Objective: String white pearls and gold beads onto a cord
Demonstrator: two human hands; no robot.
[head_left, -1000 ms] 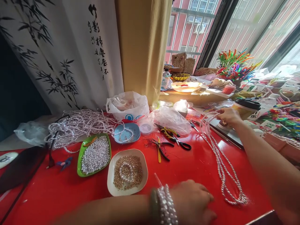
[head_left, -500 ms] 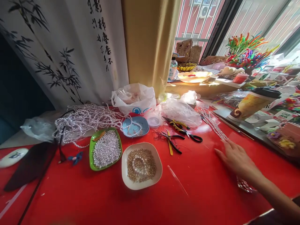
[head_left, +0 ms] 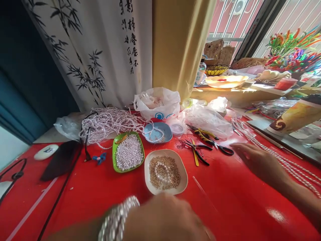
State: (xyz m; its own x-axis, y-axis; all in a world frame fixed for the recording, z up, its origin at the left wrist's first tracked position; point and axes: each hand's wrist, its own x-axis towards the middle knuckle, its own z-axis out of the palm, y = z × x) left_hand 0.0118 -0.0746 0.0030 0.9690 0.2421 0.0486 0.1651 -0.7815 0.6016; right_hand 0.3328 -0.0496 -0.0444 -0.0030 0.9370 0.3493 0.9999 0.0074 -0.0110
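My left hand (head_left: 163, 219) is at the bottom centre, blurred, just in front of the cream dish (head_left: 184, 177) of gold beads. Its fingers are hidden, and a multi-row pearly bracelet (head_left: 120, 217) circles the wrist. Over the red table, my right hand (head_left: 258, 162) has its fingers stretched toward the black-handled scissors (head_left: 227, 150), with nothing visible in them. Long strands of pearl beads (head_left: 281, 157) lie to the right of that hand. A small ring of white beads (head_left: 162, 172) rests on the gold beads.
A green dish (head_left: 114, 157) holds white pearls; beside it is a blue dish (head_left: 165, 129). Tangled pearl strands (head_left: 107, 125) lie behind. Pliers (head_left: 197, 152) lie near the scissors. A plastic bag (head_left: 160, 103) stands at the back, a paper cup (head_left: 293, 115) at the right.
My left hand has come into view at the bottom. My right hand has come off the pearl strands and now lies left of them. The view has swung left.
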